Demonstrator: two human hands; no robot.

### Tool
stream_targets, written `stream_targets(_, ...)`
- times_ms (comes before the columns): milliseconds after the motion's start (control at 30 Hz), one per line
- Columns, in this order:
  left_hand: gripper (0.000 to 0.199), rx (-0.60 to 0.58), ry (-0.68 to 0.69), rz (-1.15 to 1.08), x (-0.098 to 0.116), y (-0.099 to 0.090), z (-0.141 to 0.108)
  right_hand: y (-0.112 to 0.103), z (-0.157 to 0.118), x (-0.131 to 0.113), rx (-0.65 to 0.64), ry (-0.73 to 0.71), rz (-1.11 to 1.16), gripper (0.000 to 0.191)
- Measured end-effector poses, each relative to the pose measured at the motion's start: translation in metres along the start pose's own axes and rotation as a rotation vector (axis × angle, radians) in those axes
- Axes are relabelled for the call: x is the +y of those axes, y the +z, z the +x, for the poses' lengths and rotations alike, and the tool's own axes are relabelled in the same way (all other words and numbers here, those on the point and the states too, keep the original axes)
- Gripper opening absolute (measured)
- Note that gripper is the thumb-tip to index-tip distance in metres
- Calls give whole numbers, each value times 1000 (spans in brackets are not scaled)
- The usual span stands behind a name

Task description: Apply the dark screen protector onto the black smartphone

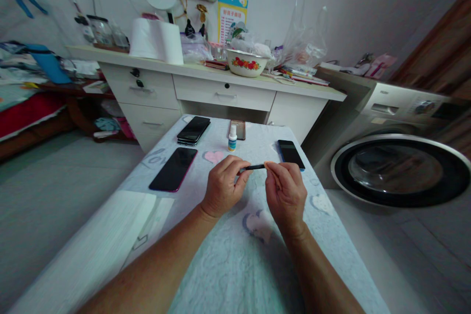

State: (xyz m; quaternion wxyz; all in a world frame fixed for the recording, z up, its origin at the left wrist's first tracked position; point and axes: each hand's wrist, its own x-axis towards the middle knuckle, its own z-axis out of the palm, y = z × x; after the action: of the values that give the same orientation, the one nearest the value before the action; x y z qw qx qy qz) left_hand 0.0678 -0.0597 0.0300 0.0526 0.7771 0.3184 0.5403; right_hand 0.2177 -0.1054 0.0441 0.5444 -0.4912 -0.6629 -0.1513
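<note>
Between my two hands, a thin black object (255, 167), seen edge-on, is held level above the cloth-covered table. The fingers and thumb of my left hand (225, 184) pinch its left end. My right hand (286, 191) grips its right end with bent fingers. Just beyond the hands stands a small white spray bottle (232, 139) with a blue and yellow label. A phone with a red edge (174, 169) lies to the left, and a blue-edged phone (290, 154) lies just past my right hand.
Stacked phones (193, 130) lie at the table's far left, and a brown-edged case (239, 129) lies behind the bottle. A white desk (221, 81) carrying a flowered bowl (246, 63) stands beyond. At the right is a washing machine (390, 100).
</note>
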Motion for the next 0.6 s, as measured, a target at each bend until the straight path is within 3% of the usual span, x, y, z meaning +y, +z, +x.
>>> stream_targets(600, 8, -9, 12, 14, 4, 2, 1, 2, -3, -1, -29, 10, 26, 24)
